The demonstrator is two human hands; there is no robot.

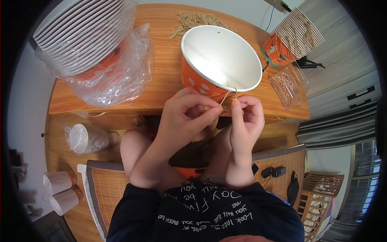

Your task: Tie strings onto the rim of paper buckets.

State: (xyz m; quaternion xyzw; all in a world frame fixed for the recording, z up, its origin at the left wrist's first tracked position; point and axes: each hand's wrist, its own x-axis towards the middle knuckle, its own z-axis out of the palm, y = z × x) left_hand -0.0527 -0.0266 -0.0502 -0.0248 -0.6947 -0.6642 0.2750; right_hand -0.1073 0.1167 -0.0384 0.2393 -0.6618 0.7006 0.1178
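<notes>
An orange paper bucket with a white inside and printed figures stands tilted at the table's near edge, its mouth turned toward me. A thin tan cord passes over its near rim. My left hand pinches one part of the cord between thumb and forefinger, just below the rim. Close beside it, my right hand pinches the cord where it comes down from the rim. A small hole shows in the bucket's far wall. The fingers hide part of the cord.
A tall stack of nested buckets in clear plastic stands at the table's left. Behind the bucket lies a heap of tan cords. At right are another bucket stack draped with cords and a clear box of small copper-coloured pieces. Wrapped rolls lie on the floor at left.
</notes>
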